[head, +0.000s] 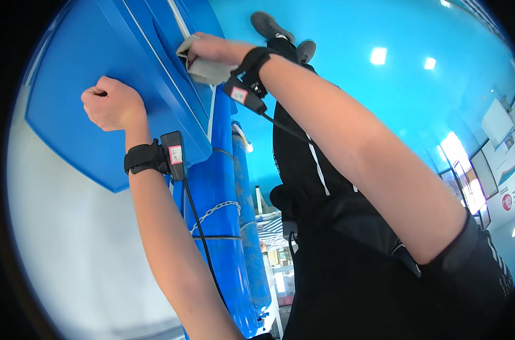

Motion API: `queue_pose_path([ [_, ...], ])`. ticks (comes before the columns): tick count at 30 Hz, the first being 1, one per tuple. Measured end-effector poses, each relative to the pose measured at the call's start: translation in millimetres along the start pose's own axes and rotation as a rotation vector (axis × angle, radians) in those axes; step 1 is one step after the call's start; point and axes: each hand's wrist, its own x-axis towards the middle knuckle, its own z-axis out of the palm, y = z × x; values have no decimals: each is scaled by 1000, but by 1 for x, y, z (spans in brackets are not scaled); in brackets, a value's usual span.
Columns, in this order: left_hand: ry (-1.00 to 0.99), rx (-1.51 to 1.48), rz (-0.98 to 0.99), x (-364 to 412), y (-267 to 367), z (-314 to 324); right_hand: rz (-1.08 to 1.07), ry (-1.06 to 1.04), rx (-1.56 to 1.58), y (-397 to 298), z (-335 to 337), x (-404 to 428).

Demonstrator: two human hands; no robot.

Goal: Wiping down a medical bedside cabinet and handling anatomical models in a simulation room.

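Observation:
My right hand point(208, 47) grips a pale grey cloth point(210, 73) at the front of a blue cabinet point(70, 55). Folds of the cloth hang below the fingers, close to a white edge strip on the cabinet. My left hand point(115, 104) is curled into a fist over the cabinet's flat top, and nothing shows in it. Whether that fist rests on the surface I cannot tell. Each wrist wears a black strap with a small cabled device, the left device point(175, 155) and the right device point(244, 94).
Two tall blue gas cylinders, a nearer one point(225, 272) and a farther one point(248, 191), stand beside the cabinet, held by a metal chain point(217, 208). A white wall point(70, 238) runs behind the cabinet. Glossy blue floor point(347, 46) extends to the right, past my shoes point(268, 25).

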Motion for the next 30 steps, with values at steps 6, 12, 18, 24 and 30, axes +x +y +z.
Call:
queue_pose_path([
  [6, 57, 32, -8, 2, -15, -10, 44, -103, 57, -26, 1, 13],
  [12, 57, -10, -12, -1, -10, -4, 51, -100, 118, -9, -5, 36],
  [18, 45, -36, 26, 3, -10, 0, 42, -208, 35, -3, -54, 25],
  [24, 25, 1, 26, 3, -13, -6, 172, -114, 438, 40, -136, -12],
  [30, 53, 20, 26, 6, -16, -4, 79, 79, 162, 29, -180, -61],
])
